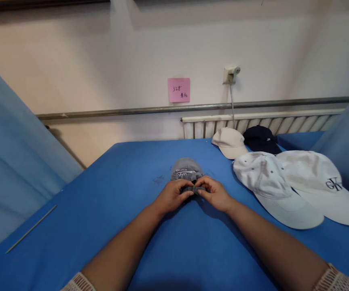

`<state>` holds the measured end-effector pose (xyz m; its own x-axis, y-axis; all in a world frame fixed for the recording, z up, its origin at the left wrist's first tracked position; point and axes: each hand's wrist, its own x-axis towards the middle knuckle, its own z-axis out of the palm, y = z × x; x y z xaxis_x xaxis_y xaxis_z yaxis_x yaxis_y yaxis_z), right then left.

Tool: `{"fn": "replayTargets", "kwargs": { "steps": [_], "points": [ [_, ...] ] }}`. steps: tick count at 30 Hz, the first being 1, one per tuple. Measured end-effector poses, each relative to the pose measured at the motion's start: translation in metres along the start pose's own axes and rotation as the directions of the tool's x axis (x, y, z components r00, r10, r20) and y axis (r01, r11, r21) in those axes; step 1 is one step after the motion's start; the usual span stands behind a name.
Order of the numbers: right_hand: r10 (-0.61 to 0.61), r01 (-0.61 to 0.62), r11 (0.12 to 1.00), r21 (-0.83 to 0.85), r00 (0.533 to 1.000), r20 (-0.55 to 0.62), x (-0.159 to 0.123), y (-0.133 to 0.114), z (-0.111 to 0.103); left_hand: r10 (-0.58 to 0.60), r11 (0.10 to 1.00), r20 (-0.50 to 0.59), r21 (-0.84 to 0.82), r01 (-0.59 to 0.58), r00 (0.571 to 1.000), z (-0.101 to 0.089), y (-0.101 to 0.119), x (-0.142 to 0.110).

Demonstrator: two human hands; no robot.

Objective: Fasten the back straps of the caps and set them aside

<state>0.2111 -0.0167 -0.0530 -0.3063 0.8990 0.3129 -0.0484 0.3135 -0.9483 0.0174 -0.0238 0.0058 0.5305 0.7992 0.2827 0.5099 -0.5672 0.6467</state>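
Observation:
A grey baseball cap [187, 165] with white lettering lies on the blue-covered table [107, 226], its back strap turned toward me. My left hand [174, 196] pinches the strap from the left, thumb and fingers closed on it. From the right, my right hand [215, 194] grips the same strap close to a small brass-coloured buckle between the fingertips. Both hands nearly meet there. The fingers partly cover the strap, and the cap's brim is out of sight.
To the right lie a whitish cap [265, 173], a white cap with black letters [310, 173], a beige cap [229, 139] and a dark navy cap [261, 137]. A thin stick [31, 228] rests at left. Blue curtains [7, 161] hang at the sides; a radiator [204, 128] stands behind.

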Motion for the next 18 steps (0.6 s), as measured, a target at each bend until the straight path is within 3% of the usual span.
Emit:
{"fn": "replayTargets", "kwargs": {
  "steps": [3,10,14,18],
  "points": [
    [0.083,-0.078,0.990,0.115,0.996,-0.037,-0.0002,-0.0014,0.0037,0.024,0.999,0.026,0.029,-0.025,0.999,-0.0014,0.0021,0.0002],
    [0.091,-0.080,0.993,0.091,0.988,-0.126,-0.0010,-0.0041,0.0059,0.008,1.000,0.038,-0.003,-0.008,0.999,-0.0002,0.0020,0.0001],
    [0.092,-0.093,0.996,-0.006,0.994,-0.056,-0.0017,-0.0033,0.0029,-0.029,0.996,-0.026,-0.084,0.027,0.999,0.0039,0.0029,-0.0007],
    [0.063,-0.063,0.997,-0.039,0.998,0.005,-0.0005,-0.0004,0.0003,-0.060,0.965,-0.010,-0.257,0.055,0.998,0.0067,0.0006,-0.0017]
  ]
}}
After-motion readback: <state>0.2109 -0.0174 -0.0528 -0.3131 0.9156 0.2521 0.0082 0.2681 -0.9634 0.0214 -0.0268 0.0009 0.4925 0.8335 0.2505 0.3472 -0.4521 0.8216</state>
